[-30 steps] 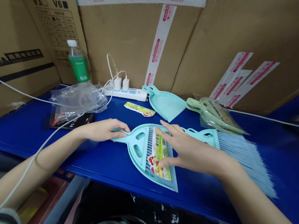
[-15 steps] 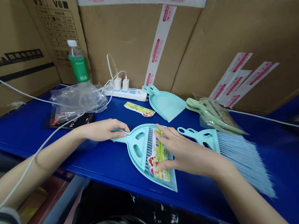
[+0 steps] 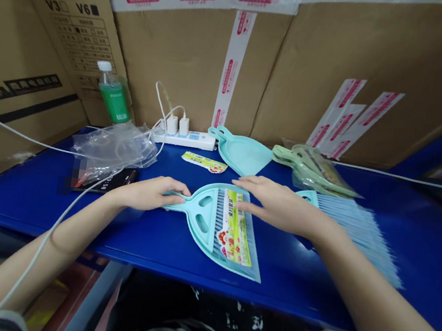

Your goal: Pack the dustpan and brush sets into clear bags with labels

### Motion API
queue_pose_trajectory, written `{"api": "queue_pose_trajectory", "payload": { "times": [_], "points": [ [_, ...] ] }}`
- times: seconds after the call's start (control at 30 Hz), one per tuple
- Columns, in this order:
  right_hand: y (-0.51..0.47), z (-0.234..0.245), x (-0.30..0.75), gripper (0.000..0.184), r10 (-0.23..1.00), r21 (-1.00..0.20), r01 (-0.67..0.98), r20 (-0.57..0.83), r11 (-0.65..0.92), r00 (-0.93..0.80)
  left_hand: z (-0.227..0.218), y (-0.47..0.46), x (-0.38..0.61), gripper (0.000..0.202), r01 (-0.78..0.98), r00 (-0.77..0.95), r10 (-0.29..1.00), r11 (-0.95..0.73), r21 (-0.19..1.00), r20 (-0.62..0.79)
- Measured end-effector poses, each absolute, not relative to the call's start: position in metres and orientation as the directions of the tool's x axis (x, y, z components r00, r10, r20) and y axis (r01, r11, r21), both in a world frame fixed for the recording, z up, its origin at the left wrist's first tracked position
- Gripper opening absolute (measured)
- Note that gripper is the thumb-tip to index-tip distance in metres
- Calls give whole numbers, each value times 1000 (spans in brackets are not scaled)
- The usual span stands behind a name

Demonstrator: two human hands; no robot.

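Observation:
A light teal dustpan [image 3: 254, 266] lies on the blue table with a matching hand brush [image 3: 207, 224] nested in it. My left hand [image 3: 159, 194] is closed around their handles at the left end. Across the bristles rests a yellow-green printed card label [image 3: 237, 228]. My right hand [image 3: 277, 203] is over the upper right edge of the dustpan, fingers stretched out, holding nothing; whether its fingertips touch the label's top end I cannot tell. Partly hidden behind that hand and forearm, a second teal brush [image 3: 360, 229] lies with its pale blue bristles fanned to the right.
Behind are another teal dustpan [image 3: 245, 155], a loose card label [image 3: 205, 162] and a bagged green set [image 3: 319, 171]. At left lie crumpled clear plastic bags [image 3: 115, 142], a phone [image 3: 112, 180], a green bottle [image 3: 113, 95] and a power strip [image 3: 197, 140]. A white cable crosses my left forearm.
My right hand has lifted off the label and shifted up and to the right, uncovering more of it. My left hand keeps its hold on the handles.

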State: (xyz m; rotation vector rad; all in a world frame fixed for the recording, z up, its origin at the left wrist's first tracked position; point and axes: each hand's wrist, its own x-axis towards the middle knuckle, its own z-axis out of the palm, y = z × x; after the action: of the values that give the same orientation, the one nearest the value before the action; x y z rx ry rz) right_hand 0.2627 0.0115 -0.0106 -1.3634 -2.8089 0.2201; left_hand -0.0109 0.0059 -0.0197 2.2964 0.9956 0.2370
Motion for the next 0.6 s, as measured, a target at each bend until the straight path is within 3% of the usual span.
{"api": "queue_pose_trajectory", "payload": {
  "times": [0.13,0.6],
  "points": [
    [18,-14,257,45,840,-56,840,-16,540,-542,-19,6,-11,24,607,699,709,-520,601,-94],
    [31,-26,255,40,851,-68,848,20,525,-525,-19,5,-11,24,609,700,709,-533,587,-82]
  ]
}}
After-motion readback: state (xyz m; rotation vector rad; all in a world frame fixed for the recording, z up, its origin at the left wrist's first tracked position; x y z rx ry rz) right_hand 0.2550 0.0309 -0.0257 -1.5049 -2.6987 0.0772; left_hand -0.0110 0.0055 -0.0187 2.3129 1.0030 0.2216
